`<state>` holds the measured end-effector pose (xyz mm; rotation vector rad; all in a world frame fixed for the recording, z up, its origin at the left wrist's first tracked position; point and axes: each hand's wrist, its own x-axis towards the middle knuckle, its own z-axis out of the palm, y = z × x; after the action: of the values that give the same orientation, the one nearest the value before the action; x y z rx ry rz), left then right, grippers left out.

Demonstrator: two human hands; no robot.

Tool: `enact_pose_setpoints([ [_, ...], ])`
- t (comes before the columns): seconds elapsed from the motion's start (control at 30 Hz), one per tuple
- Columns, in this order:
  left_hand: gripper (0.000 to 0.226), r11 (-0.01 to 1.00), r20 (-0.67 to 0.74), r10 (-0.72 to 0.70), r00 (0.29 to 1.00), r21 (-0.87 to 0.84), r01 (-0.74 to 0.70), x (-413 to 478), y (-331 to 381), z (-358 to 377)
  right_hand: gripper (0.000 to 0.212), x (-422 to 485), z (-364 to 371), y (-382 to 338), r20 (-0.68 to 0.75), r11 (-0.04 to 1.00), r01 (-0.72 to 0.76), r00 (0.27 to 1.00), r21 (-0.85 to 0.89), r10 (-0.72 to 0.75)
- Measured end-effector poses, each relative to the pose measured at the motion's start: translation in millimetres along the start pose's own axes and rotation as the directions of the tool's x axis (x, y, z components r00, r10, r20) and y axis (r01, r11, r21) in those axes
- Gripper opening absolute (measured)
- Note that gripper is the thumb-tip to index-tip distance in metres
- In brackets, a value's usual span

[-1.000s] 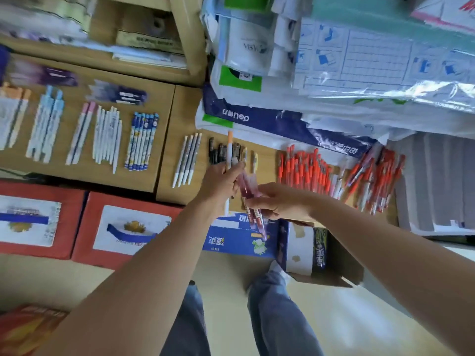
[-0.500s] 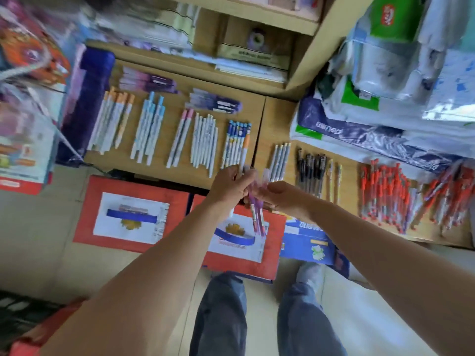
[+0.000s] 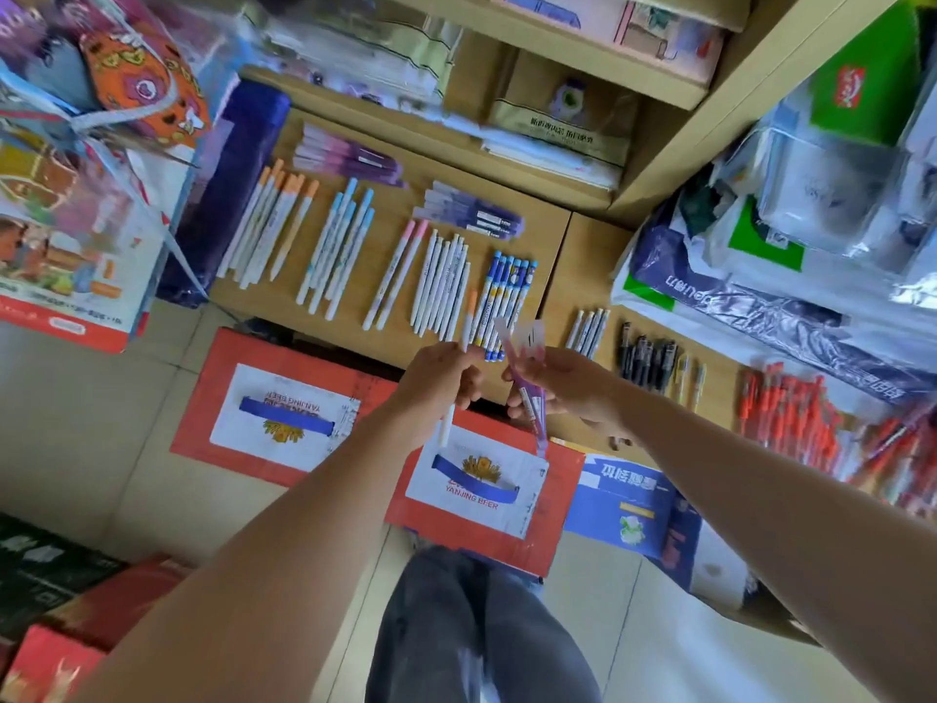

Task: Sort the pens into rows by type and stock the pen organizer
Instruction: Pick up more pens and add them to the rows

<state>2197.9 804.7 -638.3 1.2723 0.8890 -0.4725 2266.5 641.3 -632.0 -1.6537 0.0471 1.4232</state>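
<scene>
hands meet in the air just in front of the counter [image 3: 593, 266], close together but apart. left hand [image 3: 438, 380] grips one orange-capped white pen [image 3: 465, 331], fingers curled round the middle of the barrel; the cap end points up toward the counter and the tip end points down over a red carton [image 3: 563, 466] on the floor. right hand [image 3: 570, 383] grips a bundle of purple pens [image 3: 530, 398] in clear wrap, held nearly upright, with the lower end hanging below the fingers. sorted rows lie flat on the counter, side by side, from left to right: orange-capped pens [image 3: 274, 225], blue-capped pens [image 3: 339, 246], pink-capped pens [image 3: 395, 271], plain white pens [image 3: 441, 286], blue patterned pens [image 3: 507, 296], a small grey-white group [image 3: 588, 324], black pens [image 3: 646, 355] and a large mass of red pens [image 3: 791, 418]. two groups lie crosswise behind the rows: purple pens [image 3: 350, 157] at the back left and dark blue pens [image 3: 471, 213] nearer the middle. a second red carton [image 3: 203, 398] and a blue box [image 3: 634, 504] stand on the floor below the counter edge. no pen organizer can be made out.
</scene>
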Motion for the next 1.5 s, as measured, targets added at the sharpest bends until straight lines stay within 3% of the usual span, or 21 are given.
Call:
enact_pose_setpoints([
  [0.1, 0.018, 0.998, 0.005, -0.016, 1.0, -0.057, 0.017, 0.5, -0.8, 0.9, 0.02, 2.7, -8.4, -2.0, -0.073, 0.999, 0.016, 0.997, 0.051, -0.012],
  [0.27, 0.025, 0.998, 0.001, 0.024, 1.0, 0.065, -0.024, 3.3, -1.4, -1.6, 0.02, 16.5, -6.7, -3.9, -0.162, 0.985, 0.055, 0.986, 0.161, -0.029],
  [0.37, 0.025, 0.971, -0.067, 0.12, 0.99, 0.216, -0.103, 11.7, -5.3, -3.3, 0.019, 25.9, -0.7, -3.3, -0.146, 0.992, 0.043, 0.989, 0.115, -0.026],
  [0.53, 0.021, 0.975, -0.051, 0.122, 0.991, 0.193, -0.11, 26.5, -0.1, -22.4, 0.017, 42.7, 24.1, -6.7, -0.108, 0.998, 0.053, 0.993, 0.025, -0.05],
  [0.7, 0.024, 0.953, -0.015, 0.183, 0.983, 0.249, -0.174, 39.6, 15.9, -67.5, 0.021, 67.7, 60.1, -30.7, -0.186, 0.995, 0.037, 0.981, -0.09, -0.053],
  [0.9, 0.023, 0.937, 0.041, 0.23, 0.972, 0.262, -0.232, 57.4, 48.3, -156.3, 0.022, 118.2, 118.3, -79.3, -0.238, 0.995, 0.046, 0.971, 0.088, -0.024],
  [1.0, 0.026, 0.925, 0.057, 0.233, 0.971, 0.295, -0.239, 69.5, 62.7, -200.0, 0.019, 148.1, 143.4, -107.2, -0.246, 0.996, 0.006, 0.969, 0.085, 0.015],
  [1.07, 0.025, 0.863, -0.007, 0.275, 0.962, 0.443, -0.243, 78.3, 68.9, -226.2, 0.018, 168.4, 156.6, -125.2, -0.266, 0.991, -0.013, 0.963, 0.134, 0.049],
  [1.13, 0.024, 0.679, -0.088, 0.415, 0.906, 0.692, -0.244, 86.3, 68.5, -252.9, 0.021, 189.5, 165.8, -139.9, -0.323, 0.979, -0.009, 0.943, 0.205, 0.076],
  [1.2, 0.03, 0.476, -0.069, 0.534, 0.842, 0.848, -0.233, 91.8, 63.4, -277.5, 0.02, 209.1, 173.0, -152.7, -0.387, 0.974, -0.007, 0.917, 0.228, 0.097],
  [1.27, 0.042, 0.345, -0.008, 0.525, 0.851, 0.916, -0.204, 95.6, 58.3, -294.0, 0.02, 226.1, 178.6, -163.4, -0.429, 0.971, -0.009, 0.896, 0.239, 0.114],
  [1.33, 0.053, 0.326, 0.05, 0.459, 0.887, 0.919, -0.22, 97.4, 53.5, -299.3, 0.022, 239.0, 183.4, -170.8, -0.457, 0.97, -0.011, 0.881, 0.243, 0.125],
  [1.5, 0.059, 0.417, 0.073, 0.386, 0.92, 0.875, -0.245, 101.4, 46.3, -300.5, 0.026, 259.6, 194.7, -171.7, -0.521, 0.969, -0.003, 0.843, 0.246, 0.135],
])
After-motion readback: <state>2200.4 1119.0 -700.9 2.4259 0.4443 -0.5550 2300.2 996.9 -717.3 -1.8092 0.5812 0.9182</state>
